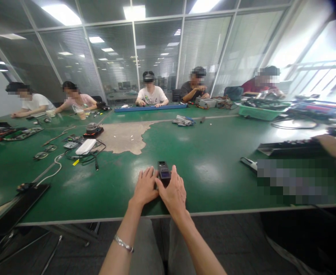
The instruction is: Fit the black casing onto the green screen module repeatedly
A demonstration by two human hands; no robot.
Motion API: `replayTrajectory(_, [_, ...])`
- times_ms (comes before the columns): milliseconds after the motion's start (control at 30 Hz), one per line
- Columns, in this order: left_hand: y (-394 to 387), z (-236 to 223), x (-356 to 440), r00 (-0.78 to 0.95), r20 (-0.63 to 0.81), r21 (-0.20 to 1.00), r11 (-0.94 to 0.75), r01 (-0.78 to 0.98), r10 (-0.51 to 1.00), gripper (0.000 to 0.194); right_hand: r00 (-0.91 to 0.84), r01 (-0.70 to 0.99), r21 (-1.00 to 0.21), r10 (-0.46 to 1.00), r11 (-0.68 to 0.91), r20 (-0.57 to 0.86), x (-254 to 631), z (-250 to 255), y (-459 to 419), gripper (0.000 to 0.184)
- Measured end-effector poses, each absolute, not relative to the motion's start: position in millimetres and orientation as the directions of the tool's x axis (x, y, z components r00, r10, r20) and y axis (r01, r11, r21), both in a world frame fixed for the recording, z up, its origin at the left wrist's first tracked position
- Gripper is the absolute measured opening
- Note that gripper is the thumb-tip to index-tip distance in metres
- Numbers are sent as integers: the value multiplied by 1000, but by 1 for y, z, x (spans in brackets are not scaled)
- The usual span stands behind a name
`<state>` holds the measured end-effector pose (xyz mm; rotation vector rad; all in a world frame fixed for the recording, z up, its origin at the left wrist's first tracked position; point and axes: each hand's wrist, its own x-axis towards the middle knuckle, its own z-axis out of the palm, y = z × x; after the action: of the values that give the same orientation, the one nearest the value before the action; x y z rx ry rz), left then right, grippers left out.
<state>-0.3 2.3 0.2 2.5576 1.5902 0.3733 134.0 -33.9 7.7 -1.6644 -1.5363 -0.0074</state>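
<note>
A small black handheld device (164, 170) with a bluish screen rests on the green tabletop in front of me; its exact kind does not show. My right hand (174, 193) is around its near end, thumb on the left and index finger along the right side. Part of the device is hidden by that hand. Just left of it, my left hand (146, 186) lies palm down with fingers stretched out on the table, its thumb side close to or touching the device. On my left wrist sits a silver bracelet (124, 243).
A white box-like adapter (86, 146) with black cables, glasses (45, 152) and a dark strip (20, 208) lie leftward. Grey gloves (183, 120) and a green basket (263, 110) are farther off. Several people sit opposite; another person's hand (335, 148) reaches in at right.
</note>
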Motion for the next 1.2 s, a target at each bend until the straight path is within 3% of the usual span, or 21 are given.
replayTrajectory(233, [0,4,1,413,156,213,-439,873,897,69,241,822,-559,823,108,513,135,7,-34,69])
replayTrajectory(533, [1,2,-1,414,157,214,-440,872,897,72,251,837,-542,826,77,504,131,22,-35,65])
replayTrajectory(800, [-1,4,1,405,190,212,-440,873,894,75,350,722,-676,766,146,539,154,46,-32,71])
replayTrajectory(1033, [0,2,2,402,194,203,-438,876,895,83,420,744,-668,768,13,483,194,16,-34,72])
replayTrajectory(1200, [0,2,2,405,183,201,-437,877,896,84,391,766,-643,783,15,484,199,2,-35,70])
